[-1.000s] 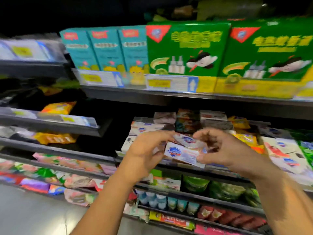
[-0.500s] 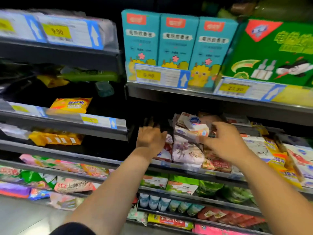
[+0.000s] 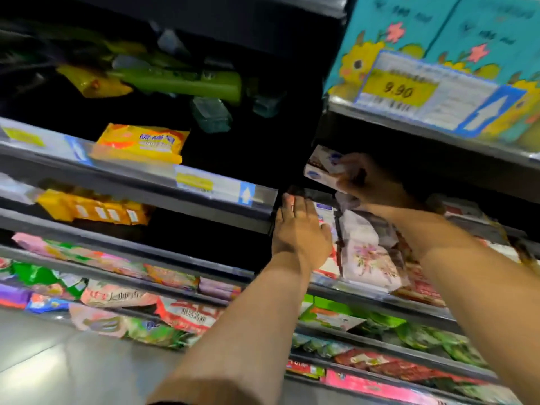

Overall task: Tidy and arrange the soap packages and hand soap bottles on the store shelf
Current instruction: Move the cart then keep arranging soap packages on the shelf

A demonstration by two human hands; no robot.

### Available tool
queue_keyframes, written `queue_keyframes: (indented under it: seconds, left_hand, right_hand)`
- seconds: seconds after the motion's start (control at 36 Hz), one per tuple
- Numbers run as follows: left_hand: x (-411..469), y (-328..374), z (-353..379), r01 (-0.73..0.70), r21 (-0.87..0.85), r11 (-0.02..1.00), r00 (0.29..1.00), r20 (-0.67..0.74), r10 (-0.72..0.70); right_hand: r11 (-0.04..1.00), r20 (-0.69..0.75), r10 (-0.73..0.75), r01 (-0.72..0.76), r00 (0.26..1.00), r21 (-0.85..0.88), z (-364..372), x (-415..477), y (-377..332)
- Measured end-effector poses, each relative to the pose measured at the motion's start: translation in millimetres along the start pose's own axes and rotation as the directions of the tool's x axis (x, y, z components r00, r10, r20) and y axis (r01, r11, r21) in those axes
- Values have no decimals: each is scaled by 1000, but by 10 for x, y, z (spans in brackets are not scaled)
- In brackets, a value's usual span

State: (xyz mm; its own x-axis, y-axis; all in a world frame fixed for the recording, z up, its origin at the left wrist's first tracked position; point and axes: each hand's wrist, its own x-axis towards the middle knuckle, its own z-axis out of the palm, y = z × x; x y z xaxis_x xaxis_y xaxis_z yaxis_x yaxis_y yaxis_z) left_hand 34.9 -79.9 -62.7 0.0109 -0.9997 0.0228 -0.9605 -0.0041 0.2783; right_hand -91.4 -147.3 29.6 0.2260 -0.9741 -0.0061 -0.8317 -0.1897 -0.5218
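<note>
Right grip [image 3: 374, 185] pinches a white soap pack [image 3: 318, 169], held up above the stack. Left grip [image 3: 301, 232] sits below it, fingers straight and holding nothing, resting against a boxed soap [image 3: 325, 217]. Floral pack [image 3: 368, 255] lies just right of the left grip, on the shelf [image 3: 365, 293]. Motion blur.

White soap pack [image 3: 320, 171], tilted, raised.
</note>
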Motion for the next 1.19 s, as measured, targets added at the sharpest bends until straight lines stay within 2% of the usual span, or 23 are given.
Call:
queue_keyframes:
  seconds: [0.08, 0.14, 0.25, 0.31, 0.39, 0.47, 0.56, 0.64, 0.72, 0.81, 0.89, 1.0, 1.08, 1.14, 1.19]
  left_hand:
    - [-18, 10, -55, -3, 7, 1000, 1000, 26, 3]
    - [-25, 8, -67, 2, 13, 1000, 999, 33, -2]
    - [-12, -15, -33, -15, 69, 998, 999, 36, 13]
    - [-1, -7, -30, -15, 62, 998, 999, 38, 13]
    - [24, 2, 19, 9, 44, 999, 999, 41, -11]
    - [58, 36, 59, 40, 47, 998, 998, 36, -42]
    - [58, 51, 37, 48, 54, 997, 997, 54, -51]
    - [52, 2, 57, 7, 87, 996, 1000, 27, -9]
    - [34, -32, 43, -8, 93, 996, 1000, 21, 6]
    - [38, -22, 22, -20, 108, 994, 999, 32, 16]
    - [43, -14, 61, -19, 141, 990, 999, 39, 14]
    - [178, 22, 208, 30, 147, 989, 996, 74, -41]
    - [192, 21, 216, 19, 143, 989, 997, 66, -29]
    - [155, 28, 196, 35, 107, 994, 998, 49, -40]
    - [121, 42, 169, 90, 88, 992, 995, 33, -93]
  right_hand:
    - [999, -16, -20, 19, 1000, -33, 146, 296, 32]
    - [999, 20, 31, -31, 999, -11, 237, 458, 111]
    - [998, 131, 64, -61, 989, -32, 315, 692, 170]
    - [1000, 205, 22, -23, 978, -1, 318, 747, 188]
    - [998, 290, 63, -55, 955, -35, 324, 787, 187]
    - [996, 278, 82, -85, 957, -3, 342, 809, 201]
    - [979, 272, 148, -179, 951, 93, 440, 851, 255]
    - [985, 236, 121, -146, 964, 95, 490, 818, 324]
    - [948, 253, 182, -238, 950, 211, 513, 780, 267]
    - [943, 222, 186, -237, 957, 233, 522, 740, 242]
    - [955, 207, 160, -204, 965, 214, 538, 681, 222]
    - [989, 225, 84, -108, 971, 99, 436, 577, 227]
    - [990, 187, 54, -78, 981, 120, 353, 499, 211]
    - [989, 179, 57, -80, 982, 125, 264, 400, 195]
    - [994, 148, 88, -96, 985, 48, 170, 293, 234]
